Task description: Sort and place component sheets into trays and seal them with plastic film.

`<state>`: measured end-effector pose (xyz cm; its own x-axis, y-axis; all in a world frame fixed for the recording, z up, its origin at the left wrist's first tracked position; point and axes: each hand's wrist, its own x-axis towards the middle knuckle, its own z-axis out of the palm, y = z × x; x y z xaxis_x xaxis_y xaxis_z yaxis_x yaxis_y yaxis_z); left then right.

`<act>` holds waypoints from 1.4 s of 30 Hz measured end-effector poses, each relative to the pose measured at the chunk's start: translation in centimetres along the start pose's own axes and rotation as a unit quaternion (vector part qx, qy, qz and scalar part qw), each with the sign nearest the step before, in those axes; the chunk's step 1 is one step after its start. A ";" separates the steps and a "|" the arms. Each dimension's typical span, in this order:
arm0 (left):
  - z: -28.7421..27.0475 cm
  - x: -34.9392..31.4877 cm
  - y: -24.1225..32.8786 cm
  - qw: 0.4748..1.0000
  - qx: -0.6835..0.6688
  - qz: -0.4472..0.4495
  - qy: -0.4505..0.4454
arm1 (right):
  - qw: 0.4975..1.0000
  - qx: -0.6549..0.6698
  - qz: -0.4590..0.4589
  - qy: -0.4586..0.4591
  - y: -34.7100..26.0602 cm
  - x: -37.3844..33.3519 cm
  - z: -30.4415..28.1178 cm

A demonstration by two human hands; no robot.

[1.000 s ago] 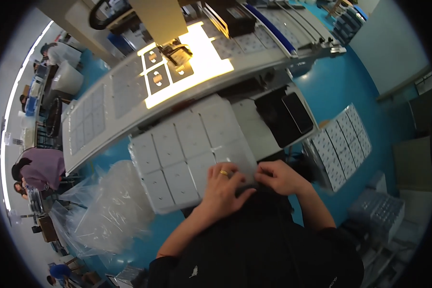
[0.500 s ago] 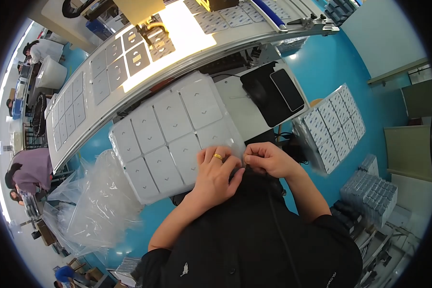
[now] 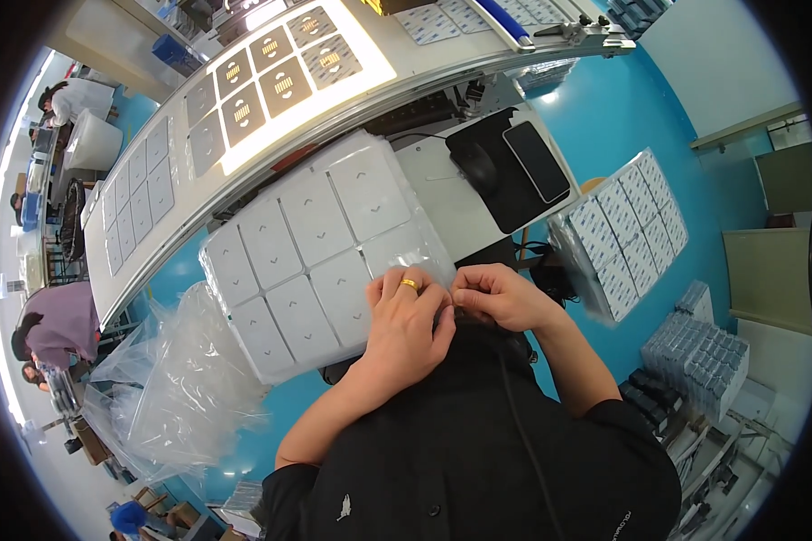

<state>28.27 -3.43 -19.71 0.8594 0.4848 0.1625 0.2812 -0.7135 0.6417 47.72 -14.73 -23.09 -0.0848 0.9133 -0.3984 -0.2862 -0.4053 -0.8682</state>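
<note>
In front of me lies a stack of pale grey panel sheets [image 3: 320, 206] under clear film, each panel bearing small arrow marks. At its near right corner my left hand [image 3: 406, 316], with a gold ring, has its fingers curled against the filmed edge. My right hand [image 3: 505, 298] is beside it, thumb and forefinger pinched at that same corner. Whatever lies between those fingertips is too small to make out, and the left fingertips are partly hidden.
Beyond the stack runs a conveyor [image 3: 176, 221] carrying panel sheets under bright light. A mouse [image 3: 474, 167] and phone [image 3: 537, 160] lie on a side table. Crumpled clear plastic [image 3: 185, 388] hangs at left; a blue-patterned sheet stack [image 3: 627, 234] stands right. People work far left.
The overhead machine head has left its place above the lit sheet, uncovering its dark panels. The conveyor sheets have shifted slightly right. My hands stay at the corner, nearly unmoved.
</note>
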 end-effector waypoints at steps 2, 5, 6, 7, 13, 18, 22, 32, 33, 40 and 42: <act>-0.1 0.1 -0.1 1.000 0.005 0.007 -0.005 | 1.000 -0.009 0.003 -0.001 -0.2 0.0 -0.1; -0.5 0.4 -0.8 1.000 0.012 0.012 -0.019 | 0.999 -0.042 0.010 0.002 -0.6 0.0 -0.3; -0.7 0.5 -1.1 0.999 0.015 0.008 -0.029 | 0.998 -0.068 0.015 0.006 -0.8 -0.1 -0.3; -0.9 0.6 -1.4 0.999 0.016 0.009 -0.030 | 0.998 -0.068 0.014 0.007 -1.1 -0.1 -0.4; -2.6 0.8 -2.2 0.998 -0.030 0.019 -0.044 | 0.978 -0.206 -0.004 0.025 -2.7 -0.5 0.0; -3.1 0.4 -2.3 0.990 -0.134 0.004 -0.038 | 0.982 -0.172 -0.053 0.052 -4.0 -1.2 1.1; -2.6 0.0 -2.4 0.991 -0.135 0.008 -0.016 | 0.977 -0.206 -0.048 0.014 -3.7 -0.2 1.8; -0.6 0.0 -2.0 0.998 0.044 0.013 0.033 | 0.973 -0.218 0.018 0.066 -1.2 0.4 0.9; -0.8 0.2 -2.2 0.998 0.052 -0.003 0.027 | 0.975 -0.211 0.034 0.061 -1.1 0.5 0.8; -5.3 2.6 -4.6 0.995 0.072 -0.071 0.007 | 0.981 -0.185 0.045 0.045 -1.8 0.4 0.7; -6.6 3.0 -5.2 0.993 0.054 -0.106 0.004 | 0.980 -0.189 0.041 0.039 -1.8 0.5 0.7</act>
<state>26.63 5.06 -17.61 0.7726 0.6337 0.0386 0.4997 -0.6445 0.5787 47.55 -13.54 -21.49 -0.0145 0.8772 -0.4799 0.0932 -0.4767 -0.8741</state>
